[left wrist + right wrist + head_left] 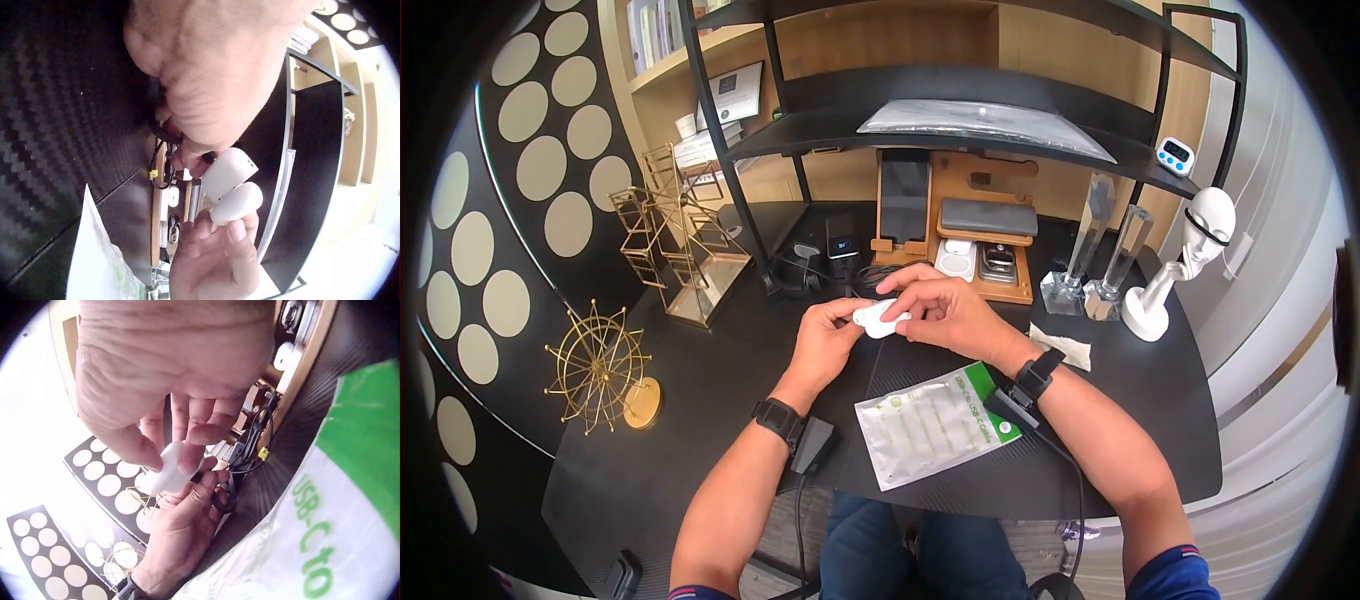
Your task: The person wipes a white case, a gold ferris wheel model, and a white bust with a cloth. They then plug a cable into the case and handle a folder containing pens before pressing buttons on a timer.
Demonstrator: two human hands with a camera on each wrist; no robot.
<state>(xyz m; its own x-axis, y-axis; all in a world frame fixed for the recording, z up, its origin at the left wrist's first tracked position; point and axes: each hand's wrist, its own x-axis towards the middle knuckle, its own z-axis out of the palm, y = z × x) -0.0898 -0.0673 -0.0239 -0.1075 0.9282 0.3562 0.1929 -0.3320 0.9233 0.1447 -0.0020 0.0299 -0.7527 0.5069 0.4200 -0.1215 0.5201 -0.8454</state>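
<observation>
A white earbud case [880,318] is held up over the desk between both hands, its lid [240,203] swung away from its body [228,173] in the left wrist view. My right hand [950,318] pinches the case, thumb and fingertips on its white shell. My left hand [825,342] is at the other end of the case. In the right wrist view its thumb and fingers pinch a small black cable plug [197,477] right at the case's edge. Part of the plug is hidden by the fingers. A black cable loops below the left hand.
A white and green cable pouch [935,425] lies in front of the hands. Behind stand a wooden charging stand [990,225], a black power bank [841,236] and coiled cables. Crystal trophies [1115,260] and a white head figure [1160,280] are right; a gold wheel ornament [605,370] is left.
</observation>
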